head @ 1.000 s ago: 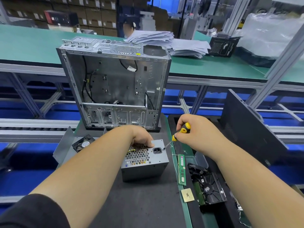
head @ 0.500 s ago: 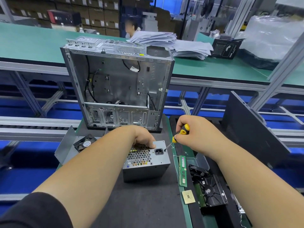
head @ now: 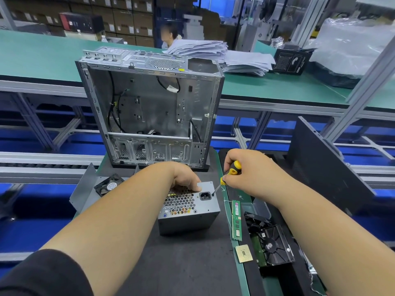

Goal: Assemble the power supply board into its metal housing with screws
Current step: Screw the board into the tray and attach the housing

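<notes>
Left hand [head: 185, 178] rests curled over the power supply housing [head: 189, 210] on the dark mat [head: 181, 263]; right hand [head: 245, 174] grips a screwdriver [head: 229, 174], tip apparently at the housing's right corner. Open computer case [head: 149, 110] behind.

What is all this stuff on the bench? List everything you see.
power supply housing: one, grey metal, on the dark mat, centre
screwdriver: one, yellow and black, tip at the housing's far right corner
computer case: one, silver, open, upright behind the housing
small fan: one, black, left of the housing
memory stick: one, green, right of the housing
processor chip: one, gold, near the memory stick
cooler fan: one, black, far right
paper stack: white, on the green table behind
left hand: rests on the housing's top
right hand: grips the screwdriver
</notes>
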